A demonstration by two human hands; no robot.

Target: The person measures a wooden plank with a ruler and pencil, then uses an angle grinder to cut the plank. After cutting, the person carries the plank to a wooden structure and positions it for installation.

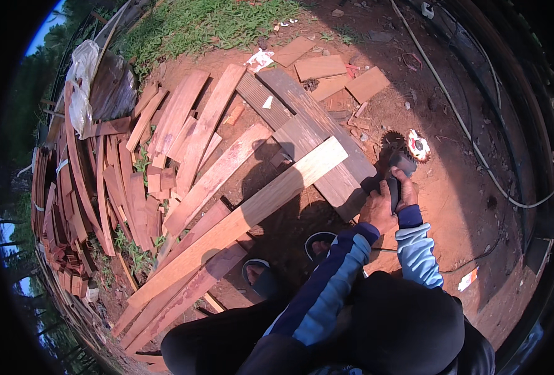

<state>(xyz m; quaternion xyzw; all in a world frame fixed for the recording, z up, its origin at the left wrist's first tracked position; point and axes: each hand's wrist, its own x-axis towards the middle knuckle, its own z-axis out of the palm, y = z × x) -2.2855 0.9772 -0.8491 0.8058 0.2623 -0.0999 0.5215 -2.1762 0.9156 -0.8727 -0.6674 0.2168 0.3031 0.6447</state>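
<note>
My left hand and my right hand are closed around a dark hand-held power tool, which looks like an angle grinder. A round toothed blade, white and red in the middle, is at its far end, casting a shadow on the dirt. To the left of my hands a weathered grey-brown board lies on the ground, with a long pale plank lying diagonally beside and partly over it. The palms and some fingertips are hidden.
Many reddish planks and a plastic-covered stack lie on the left. Short board pieces lie beyond the blade. A long hose curves along the right. Grass grows at the top. My feet are below the planks.
</note>
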